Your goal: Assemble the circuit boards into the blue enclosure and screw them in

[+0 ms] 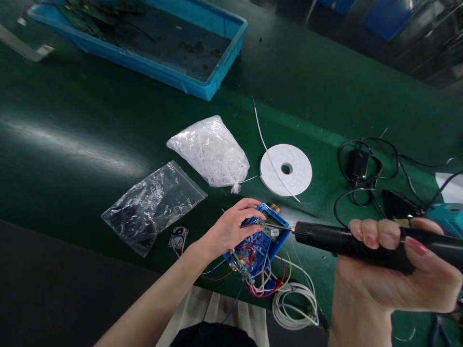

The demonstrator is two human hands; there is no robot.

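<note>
Blk screwdriver is gripped by R hand, fingers clamped round its handle, shaft pointed into open blue box. Box, w/ PCB & loose wires inside, is set directly under L hand fingers, which are curled over the PCB by the shaft tip; whether anything is pinched can't be told. Just fwd of L fingers, white roll & filled bag are laid on desk; zip bag is left of them. Coiled cable is placed below, betw. both hands' fingers.
</note>
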